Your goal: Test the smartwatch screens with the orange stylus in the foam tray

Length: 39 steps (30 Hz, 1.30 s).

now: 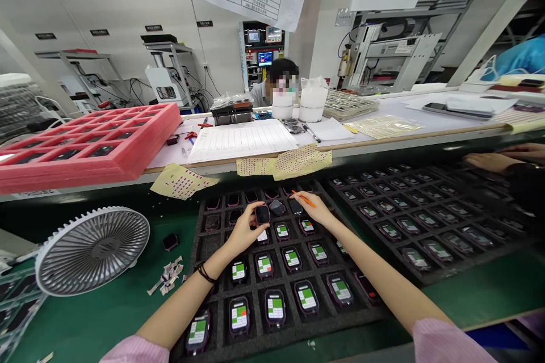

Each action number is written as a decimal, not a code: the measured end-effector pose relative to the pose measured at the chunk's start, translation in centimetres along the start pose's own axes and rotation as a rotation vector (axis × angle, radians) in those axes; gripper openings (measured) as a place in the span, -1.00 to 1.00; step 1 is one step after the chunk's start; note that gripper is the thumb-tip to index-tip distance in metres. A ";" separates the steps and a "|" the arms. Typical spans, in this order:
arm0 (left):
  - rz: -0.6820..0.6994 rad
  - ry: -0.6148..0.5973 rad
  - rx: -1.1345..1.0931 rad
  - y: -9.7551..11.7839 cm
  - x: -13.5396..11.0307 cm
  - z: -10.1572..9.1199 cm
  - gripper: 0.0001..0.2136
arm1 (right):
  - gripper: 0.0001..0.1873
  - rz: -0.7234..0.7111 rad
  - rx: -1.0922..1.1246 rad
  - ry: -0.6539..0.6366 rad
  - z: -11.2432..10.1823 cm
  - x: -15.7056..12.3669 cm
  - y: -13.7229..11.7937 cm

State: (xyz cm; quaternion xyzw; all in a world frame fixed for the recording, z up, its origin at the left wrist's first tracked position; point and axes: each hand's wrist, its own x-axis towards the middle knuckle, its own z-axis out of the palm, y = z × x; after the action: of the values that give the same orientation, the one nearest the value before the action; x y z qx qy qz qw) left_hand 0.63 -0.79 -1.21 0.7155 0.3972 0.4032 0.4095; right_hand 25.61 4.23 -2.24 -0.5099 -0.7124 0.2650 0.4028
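My left hand (244, 231) pinches a small black rounded device (263, 214) between thumb and fingers, just above a black foam tray (200, 249). My right hand (313, 208) holds a thin orange pen (304, 199) by its middle, and its fingertips are close to a dark device (296, 206). Another dark device (277, 207) lies between my hands, tilted in its pocket. Several similar devices with green-and-white labels (275, 307) fill the pockets nearer me. The pockets at the far left of the tray look unfilled or dark.
A grey desk fan (91, 250) stands left of the tray, near label scraps (166, 275). A second foam tray (426, 221) lies to the right, where another person's hands (489, 161) rest. Label sheets (298, 161) hang over the bench edge. A pink foam tray (85, 144) sits on the far left.
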 end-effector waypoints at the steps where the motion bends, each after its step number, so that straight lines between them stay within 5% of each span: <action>1: 0.007 0.006 0.006 0.0 0.0 0.0 -0.55 | -0.72 -0.007 -0.023 0.003 0.1 -0.1 -0.1; 20: 0.099 0.025 0.001 1.6 -0.6 0.3 -0.49 | -0.72 -0.011 -0.004 -0.010 0.3 0.0 -0.4; 28: 0.103 0.012 -0.017 1.7 -0.6 0.2 -0.47 | -0.68 -0.056 -0.006 0.099 0.0 0.0 -0.3; 33: 0.100 0.011 -0.020 1.3 -0.7 0.3 -0.49 | -0.66 -0.003 -0.207 0.234 -1.6 0.1 -0.1; 39: 0.041 0.078 -0.066 1.3 -0.1 -0.1 -0.55 | -0.71 0.186 -0.500 0.128 -2.6 0.3 0.8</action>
State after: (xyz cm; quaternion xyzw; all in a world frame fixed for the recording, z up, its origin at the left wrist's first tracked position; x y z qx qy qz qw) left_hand 0.86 -1.30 0.02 0.6935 0.3844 0.4519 0.4087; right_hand 28.17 4.68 -1.37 -0.6726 -0.6789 0.0840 0.2823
